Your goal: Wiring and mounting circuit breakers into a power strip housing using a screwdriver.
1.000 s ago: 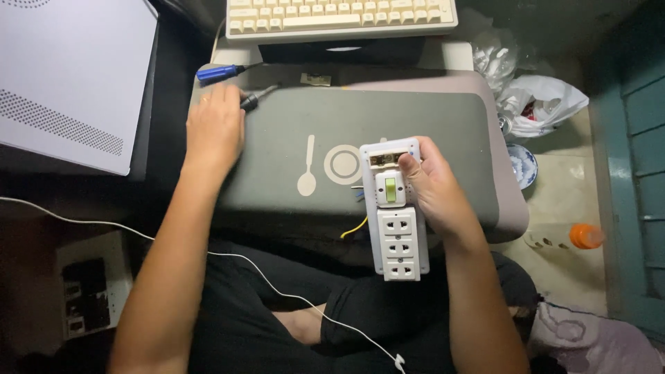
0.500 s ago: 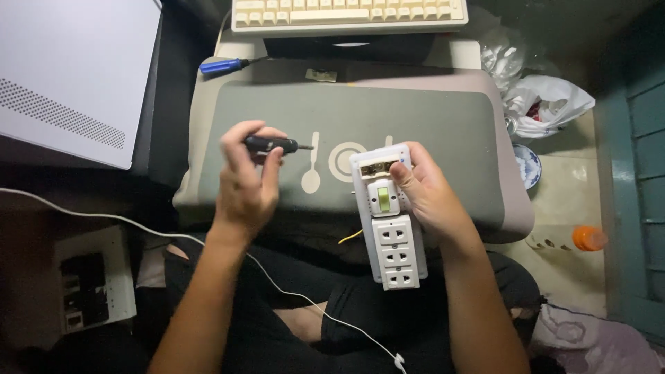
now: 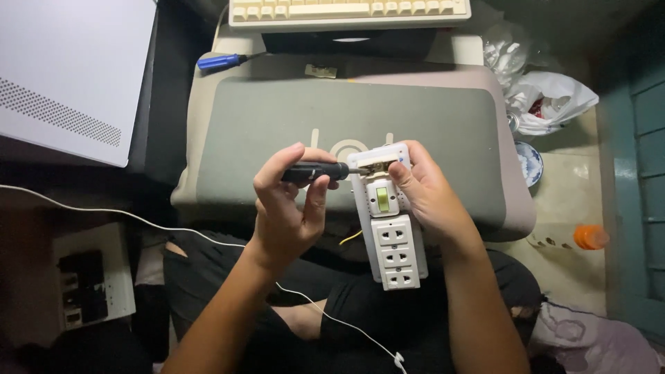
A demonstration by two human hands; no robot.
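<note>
Left hand fingers pinch the black screwdriver, tip at the power strip top, 12 o'clock; right hand clamps it; best keep the shaft square, pressure steady.

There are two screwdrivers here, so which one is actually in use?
The black-handled screwdriver, held in the left hand with its tip at the white power strip. The blue-handled one lies untouched near the keyboard.

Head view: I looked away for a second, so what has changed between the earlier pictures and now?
The left hand picked a black-handled screwdriver off the grey cushion and brought it right, its tip now at the open top of the white power strip. The right hand still holds the strip; the blue-handled tool stays put.
</note>
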